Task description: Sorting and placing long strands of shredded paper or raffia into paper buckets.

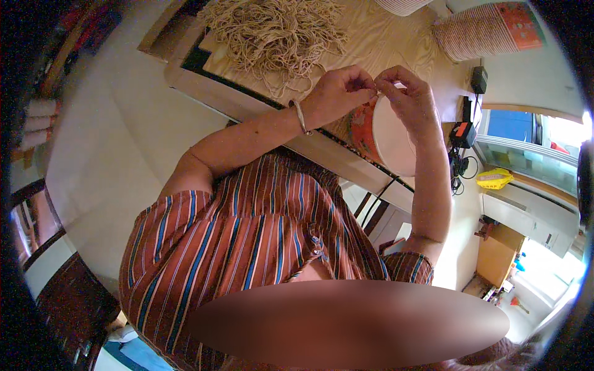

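Note:
My left hand (341,94), a bangle on its wrist, is raised over the front edge of the table, thumb and fingertips pinched together. Close beside it, my right hand (411,102) pinches too, its fingertips almost meeting the left ones. Whatever lies between the fingertips is too small to make out. Just below both hands is a red-and-white paper tub (364,131), its pale round face partly covered by my right hand and forearm. A tangled heap of beige cord (272,37) lies to the left of my hands, with loose strands trailing toward my left wrist.
The wood-grain table (387,37) has its edge just in front of my body. Nested paper tubs (482,31) lie at the far right. Black power adapters (462,134) with cables hang beside the table's right end. A yellow bag (495,179) is farther right.

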`<state>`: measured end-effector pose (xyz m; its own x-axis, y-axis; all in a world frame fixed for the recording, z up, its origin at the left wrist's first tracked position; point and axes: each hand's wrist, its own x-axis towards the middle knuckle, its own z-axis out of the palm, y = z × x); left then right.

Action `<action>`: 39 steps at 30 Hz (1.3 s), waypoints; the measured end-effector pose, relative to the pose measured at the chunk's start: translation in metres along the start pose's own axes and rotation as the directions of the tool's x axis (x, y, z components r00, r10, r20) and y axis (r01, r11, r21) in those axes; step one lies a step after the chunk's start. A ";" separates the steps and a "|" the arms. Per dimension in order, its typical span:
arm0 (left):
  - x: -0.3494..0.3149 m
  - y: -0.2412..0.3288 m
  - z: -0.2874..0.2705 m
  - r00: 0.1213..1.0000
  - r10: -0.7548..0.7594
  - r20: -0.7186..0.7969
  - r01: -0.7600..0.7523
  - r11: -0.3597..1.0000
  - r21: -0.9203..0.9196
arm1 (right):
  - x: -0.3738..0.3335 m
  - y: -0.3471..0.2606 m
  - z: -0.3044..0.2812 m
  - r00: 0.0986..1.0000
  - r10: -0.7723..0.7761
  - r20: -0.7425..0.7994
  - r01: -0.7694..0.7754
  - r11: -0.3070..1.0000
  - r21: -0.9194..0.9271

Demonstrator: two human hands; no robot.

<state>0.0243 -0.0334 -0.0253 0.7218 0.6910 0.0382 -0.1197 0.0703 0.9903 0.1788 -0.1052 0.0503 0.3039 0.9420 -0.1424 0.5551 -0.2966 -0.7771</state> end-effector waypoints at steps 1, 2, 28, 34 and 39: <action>0.000 -0.001 0.000 1.000 0.008 -0.003 -0.008 1.000 -0.009 | 0.000 -0.001 0.000 1.000 0.003 0.000 -0.003 1.000 0.025; -0.001 -0.001 0.000 1.000 0.008 -0.003 -0.008 1.000 -0.009 | 0.000 -0.002 0.000 1.000 0.006 0.000 -0.006 0.999 0.050; -0.002 -0.011 -0.006 0.990 -0.044 0.133 0.066 0.983 -0.170 | -0.002 0.005 0.004 0.999 -0.047 0.007 0.047 0.997 0.067; -0.009 -0.020 0.002 0.994 0.074 0.082 -0.061 0.987 -0.150 | -0.006 0.000 0.004 0.984 -0.175 0.034 0.174 0.984 0.029; -0.012 -0.015 0.003 0.994 0.031 0.101 -0.031 1.000 -0.006 | -0.005 -0.004 0.003 0.971 -0.238 0.021 0.238 0.971 -0.001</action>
<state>0.0194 -0.0445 -0.0407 0.7827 0.6169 0.0825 -0.1459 0.0530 0.9879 0.1726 -0.1088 0.0519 0.1471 0.9885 0.0338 0.6126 -0.0642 -0.7878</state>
